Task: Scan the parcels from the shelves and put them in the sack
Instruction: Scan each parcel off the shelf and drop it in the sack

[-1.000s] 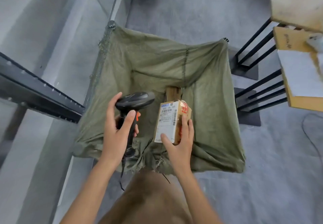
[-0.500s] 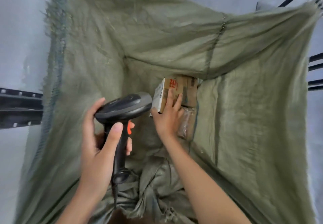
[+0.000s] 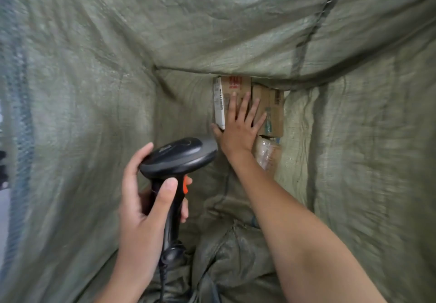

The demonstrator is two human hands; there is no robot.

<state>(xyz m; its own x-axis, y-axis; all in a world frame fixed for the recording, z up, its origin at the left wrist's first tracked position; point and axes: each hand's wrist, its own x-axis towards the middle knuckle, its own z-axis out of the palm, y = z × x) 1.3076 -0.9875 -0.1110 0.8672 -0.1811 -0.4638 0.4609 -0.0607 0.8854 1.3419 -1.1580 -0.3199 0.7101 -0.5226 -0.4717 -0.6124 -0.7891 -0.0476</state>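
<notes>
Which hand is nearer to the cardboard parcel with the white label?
Right. The right hand lies on the cardboard parcel in the sack; the left hand is apart, gripping the scanner.

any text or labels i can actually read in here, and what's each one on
Nothing reads clearly.
White label on the parcel under the right hand: barcode and print, too blurred.
Red print on that parcel: illegible.
Dark marks on the neighbouring box: too small.
Scanner: no readable text.

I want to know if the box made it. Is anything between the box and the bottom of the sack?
Nothing visible. The right hand rests flat on the parcel, already deep in the sack beside another box. The left hand holds the scanner.
</notes>
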